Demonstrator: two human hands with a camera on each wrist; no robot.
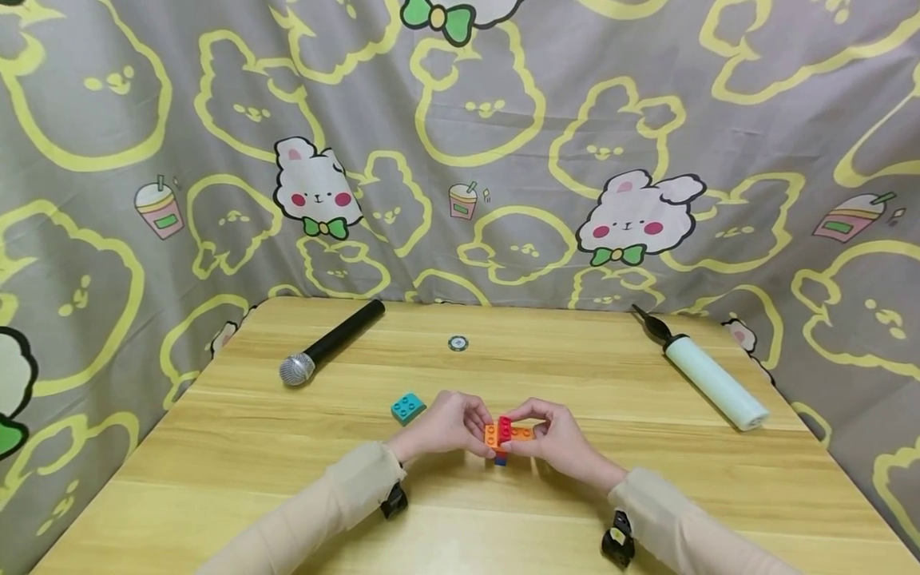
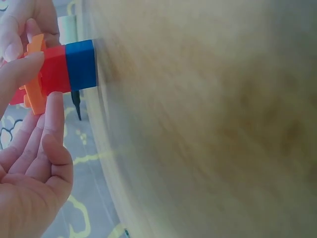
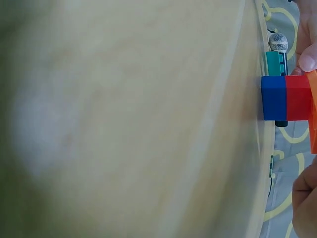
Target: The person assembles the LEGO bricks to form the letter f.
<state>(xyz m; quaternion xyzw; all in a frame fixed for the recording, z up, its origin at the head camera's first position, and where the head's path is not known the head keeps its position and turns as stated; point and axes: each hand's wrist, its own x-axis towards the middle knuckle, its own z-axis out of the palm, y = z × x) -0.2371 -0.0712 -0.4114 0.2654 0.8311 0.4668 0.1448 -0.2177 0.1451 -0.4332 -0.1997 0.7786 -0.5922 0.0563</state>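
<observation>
Near the middle of the table, both hands hold a stack of toy building bricks. From the bottom it has a blue brick (image 2: 81, 64), a red brick (image 3: 297, 98), a thin orange brick (image 1: 523, 434) laid crosswise, and a red brick (image 1: 505, 428) on top. The left hand (image 1: 453, 423) grips the orange brick's left end between thumb and fingers. With thumb and index finger, the right hand (image 1: 559, 439) pinches around the top red brick from the right. A teal brick (image 1: 408, 408) lies apart, beside the left hand.
A microphone (image 1: 332, 344) lies at the back left of the wooden table (image 1: 503, 527). A round chip (image 1: 458, 343) rests at the back middle. The pale hand pump (image 1: 715, 382) lies at the right. A patterned curtain (image 1: 517, 144) hangs behind the table.
</observation>
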